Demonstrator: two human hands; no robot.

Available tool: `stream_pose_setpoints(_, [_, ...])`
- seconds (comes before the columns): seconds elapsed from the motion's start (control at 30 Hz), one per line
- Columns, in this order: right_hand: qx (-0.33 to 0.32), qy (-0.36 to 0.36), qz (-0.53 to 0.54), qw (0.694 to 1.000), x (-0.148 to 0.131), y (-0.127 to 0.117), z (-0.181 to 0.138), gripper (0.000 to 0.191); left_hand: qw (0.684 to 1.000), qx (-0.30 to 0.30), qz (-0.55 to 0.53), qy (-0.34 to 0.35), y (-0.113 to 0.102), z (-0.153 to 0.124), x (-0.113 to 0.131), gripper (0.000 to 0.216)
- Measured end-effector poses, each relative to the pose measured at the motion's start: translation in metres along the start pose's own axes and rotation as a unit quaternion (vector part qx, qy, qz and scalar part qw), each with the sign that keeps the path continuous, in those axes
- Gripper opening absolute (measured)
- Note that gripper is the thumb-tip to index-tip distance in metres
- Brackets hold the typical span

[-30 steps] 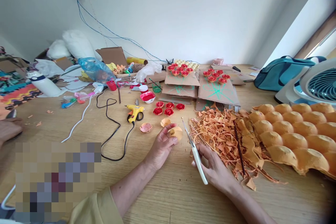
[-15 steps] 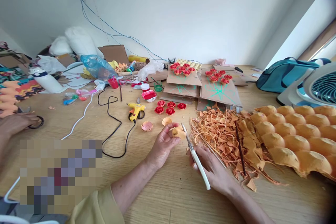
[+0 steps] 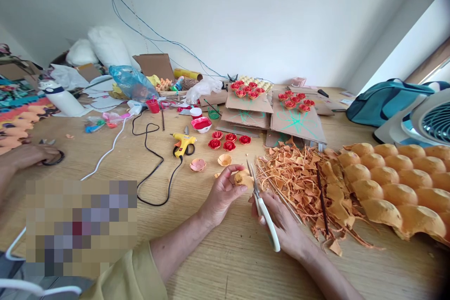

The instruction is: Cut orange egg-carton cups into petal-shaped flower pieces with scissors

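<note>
My left hand (image 3: 222,196) pinches a small orange egg-carton cup (image 3: 243,178) just above the wooden table (image 3: 225,262). My right hand (image 3: 284,222) grips white-handled scissors (image 3: 264,210), whose blades meet the cup's right edge. A heap of orange carton scraps (image 3: 298,180) lies right of the blades, with a thin dark stick (image 3: 320,196) across it. Two cut cups, one orange cut cup (image 3: 224,160) and one pinkish cup (image 3: 198,165), sit just beyond my left hand.
An orange egg tray (image 3: 397,185) fills the right side. Red paper roses (image 3: 228,140), a yellow glue gun (image 3: 183,143) with black cord, a red paint bowl (image 3: 201,124) and cardboard sheets (image 3: 297,122) lie further back. Another person's hand (image 3: 30,155) rests at far left.
The scissors have closed in on the cup and their blades now touch it. My left hand turned the cup slightly. The other person's hand at left shifted further onto the table.
</note>
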State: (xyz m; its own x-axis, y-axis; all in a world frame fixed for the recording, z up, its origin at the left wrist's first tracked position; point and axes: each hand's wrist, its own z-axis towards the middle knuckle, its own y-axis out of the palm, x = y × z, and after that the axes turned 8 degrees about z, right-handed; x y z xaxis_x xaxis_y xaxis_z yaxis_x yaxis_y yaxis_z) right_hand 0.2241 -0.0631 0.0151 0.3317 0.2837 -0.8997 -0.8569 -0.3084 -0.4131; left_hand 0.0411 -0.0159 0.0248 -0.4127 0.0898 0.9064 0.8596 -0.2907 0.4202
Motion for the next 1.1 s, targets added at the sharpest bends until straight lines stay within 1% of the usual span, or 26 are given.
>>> stream_pose_setpoints(0.27, [0.019,-0.015,-0.028,0.999,0.0046,0.0029,0.0009,0.037,1.0,-0.012,0.0,0.01,-0.0018,0.0016,-0.0015,0.04])
stream_pose_setpoints(0.47, [0.027,-0.014,-0.022,0.999,0.004,0.0039,0.0003,0.038,1.0,-0.011,-0.002,0.003,-0.0012,0.0017,0.0001,0.04])
stream_pose_setpoints(0.8, [0.04,-0.029,-0.01,0.999,0.0021,0.0035,0.0003,0.039,1.0,0.004,-0.025,-0.019,-0.0007,0.0018,0.0023,0.043])
stream_pose_setpoints(0.93, [0.04,-0.029,-0.015,0.999,0.0041,0.0039,-0.0006,0.037,0.999,0.017,-0.027,-0.018,-0.0017,0.0022,0.0032,0.043])
stream_pose_setpoints(1.1, [0.044,-0.025,-0.02,0.999,0.0034,0.0038,-0.0014,0.037,0.999,0.019,-0.033,-0.017,-0.0043,0.004,0.0039,0.043])
